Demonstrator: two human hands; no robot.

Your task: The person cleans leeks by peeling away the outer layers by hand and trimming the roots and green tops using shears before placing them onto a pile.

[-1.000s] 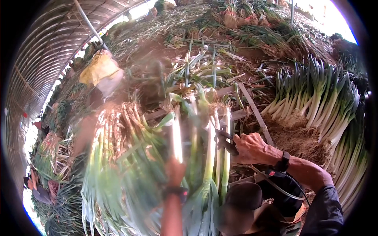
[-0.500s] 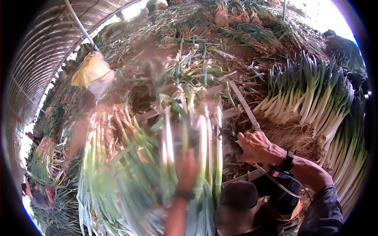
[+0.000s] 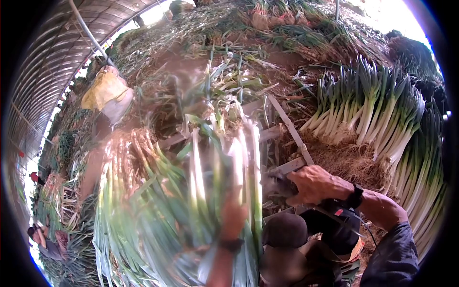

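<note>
Motion blur covered the upright bundle of long white-and-green onion stalks (image 3: 224, 162), which stood directly in front of the left hand (image 3: 234, 213). That hand was raised in among the lower stalks with a dark band (image 3: 232, 245) at its wrist; it was too smeared to tell whether the fingers were closed or spread. Just to the right of the bundle, the right hand (image 3: 315, 184) was curled shut, knuckles up, around a small dark tool (image 3: 277, 184), whose blurred tip lay against the outermost stalk. A black wristwatch (image 3: 355, 196) sat on the right wrist. Immediately beyond the right hand's knuckles ran a pale wooden slat frame (image 3: 287, 126), and past the hand's far side lay a brown heap of cut roots (image 3: 354, 165). Further to the right, well apart from the hand, a stacked row of trimmed green onions (image 3: 373, 115) lay with the white ends pointing toward the roots. Far to the left of the left hand, a yellow sack (image 3: 103, 88) rested on the littered ground.
</note>
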